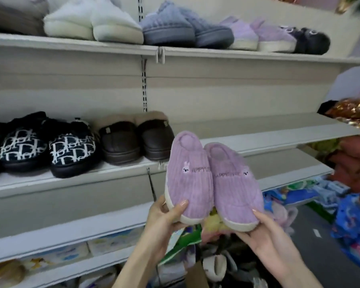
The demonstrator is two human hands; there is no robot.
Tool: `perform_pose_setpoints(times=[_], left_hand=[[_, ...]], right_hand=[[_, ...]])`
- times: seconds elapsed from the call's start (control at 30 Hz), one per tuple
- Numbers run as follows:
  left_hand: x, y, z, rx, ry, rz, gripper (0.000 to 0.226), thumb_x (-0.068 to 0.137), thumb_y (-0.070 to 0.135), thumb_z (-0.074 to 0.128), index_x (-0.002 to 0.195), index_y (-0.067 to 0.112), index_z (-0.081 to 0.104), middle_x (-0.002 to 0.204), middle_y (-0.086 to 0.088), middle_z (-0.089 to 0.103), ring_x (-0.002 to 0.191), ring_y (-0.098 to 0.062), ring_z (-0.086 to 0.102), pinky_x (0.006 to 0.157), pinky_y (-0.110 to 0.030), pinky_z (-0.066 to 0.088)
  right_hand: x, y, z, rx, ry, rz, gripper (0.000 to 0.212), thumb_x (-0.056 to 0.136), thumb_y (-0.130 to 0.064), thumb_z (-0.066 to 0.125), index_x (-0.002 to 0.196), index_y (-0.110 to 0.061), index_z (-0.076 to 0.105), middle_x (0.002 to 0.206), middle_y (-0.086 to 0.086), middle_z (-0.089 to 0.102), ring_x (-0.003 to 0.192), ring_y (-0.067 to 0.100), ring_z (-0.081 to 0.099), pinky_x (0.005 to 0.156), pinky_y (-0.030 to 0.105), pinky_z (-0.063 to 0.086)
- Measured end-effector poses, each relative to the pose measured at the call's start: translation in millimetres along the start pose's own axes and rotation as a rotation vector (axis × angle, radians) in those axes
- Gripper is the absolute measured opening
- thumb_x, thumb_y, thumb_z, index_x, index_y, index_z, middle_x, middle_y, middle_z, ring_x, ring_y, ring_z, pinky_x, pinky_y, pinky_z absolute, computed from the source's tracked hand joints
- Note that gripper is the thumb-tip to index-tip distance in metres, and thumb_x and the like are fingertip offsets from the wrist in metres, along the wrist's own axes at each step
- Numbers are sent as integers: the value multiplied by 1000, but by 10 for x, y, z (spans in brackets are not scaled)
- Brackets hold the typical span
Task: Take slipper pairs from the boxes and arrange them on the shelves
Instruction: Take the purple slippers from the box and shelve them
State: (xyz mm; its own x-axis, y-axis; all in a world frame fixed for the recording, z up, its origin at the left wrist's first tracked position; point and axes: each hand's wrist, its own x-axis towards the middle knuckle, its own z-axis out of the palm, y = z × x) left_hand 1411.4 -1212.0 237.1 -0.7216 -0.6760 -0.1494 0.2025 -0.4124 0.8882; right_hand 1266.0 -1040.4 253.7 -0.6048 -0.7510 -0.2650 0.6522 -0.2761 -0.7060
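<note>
I hold a pair of lilac corduroy slippers side by side, toes toward me, in front of the middle shelf (258,140). My left hand (166,215) grips the toe of the left lilac slipper (189,179), thumb on top. My right hand (266,235) grips the toe of the right lilac slipper (235,188). Each slipper has a small bunny and lettering stitched across it and a white sole. The shelf stretch behind them, right of the brown slippers (137,140), is bare.
The middle shelf also carries black patterned slippers (48,146). The top shelf (71,43) holds white, blue-grey, lilac and dark pairs. Below my hands lies a heap of mixed slippers (214,265). Colourful packaged goods (349,215) pile up at the right.
</note>
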Motion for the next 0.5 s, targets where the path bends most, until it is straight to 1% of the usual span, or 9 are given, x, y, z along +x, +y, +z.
perform_pose_setpoints(times=[0.07,0.1,0.17,0.2,0.23,0.27,0.33,0.43,0.5], left_hand=[[332,30,279,18,53,41,50,68,15,77,114,5,61,108,-13,72,98,-31,69,74,-39,60],[496,41,398,27,90,60,44,71,12,79,112,5,62,106,-12,73,96,-30,70,74,-38,60],[807,67,584,34,157,76,33,79,11,74,109,5,63,102,-11,74,91,-27,70,77,-40,60],[946,86,655,31,182,78,34,78,12,75,110,5,63,102,-11,74,92,-27,70,78,-42,59],[1075,99,714,25,203,76,40,76,14,77,112,5,63,104,-11,73,93,-27,70,79,-44,59],[1188,113,759,26,223,71,45,74,15,79,114,5,63,105,-12,73,93,-28,69,78,-45,59],[1406,121,806,37,261,56,40,79,13,76,115,5,62,107,-13,72,92,-26,69,76,-42,59],[1703,150,870,64,301,33,30,88,12,66,116,2,61,109,-16,71,91,-26,68,71,-37,61],[1860,213,928,94,315,34,25,91,14,62,112,0,61,105,-15,70,86,-24,68,63,-31,60]], right_hand=[[390,-324,-133,-64,-2,9,84,20,-21,98,99,-4,75,118,19,66,101,32,67,71,47,59],[574,-473,-190,-95,9,16,91,16,-23,97,102,-2,74,116,19,67,100,31,68,70,46,59],[913,-732,-270,-141,17,38,104,17,-25,97,113,-1,64,116,19,67,98,30,69,67,43,59],[1072,-839,-297,-150,14,54,102,24,-23,97,115,0,60,116,19,67,98,31,69,65,43,59],[1213,-937,-303,-156,4,76,90,36,-19,94,117,1,58,117,20,66,98,32,68,63,42,59],[1344,-1016,-297,-159,-11,96,73,52,-15,86,116,3,57,118,20,66,98,34,68,62,41,59],[1578,-1121,-288,-193,-23,126,45,73,-11,67,114,4,57,114,20,67,100,36,66,61,40,59],[1887,-1203,-273,-261,-75,105,29,87,-10,57,113,3,58,105,14,72,96,28,69,65,36,60],[2072,-1228,-243,-353,-101,61,28,92,-10,55,118,0,56,110,13,70,95,25,69,66,31,60]])
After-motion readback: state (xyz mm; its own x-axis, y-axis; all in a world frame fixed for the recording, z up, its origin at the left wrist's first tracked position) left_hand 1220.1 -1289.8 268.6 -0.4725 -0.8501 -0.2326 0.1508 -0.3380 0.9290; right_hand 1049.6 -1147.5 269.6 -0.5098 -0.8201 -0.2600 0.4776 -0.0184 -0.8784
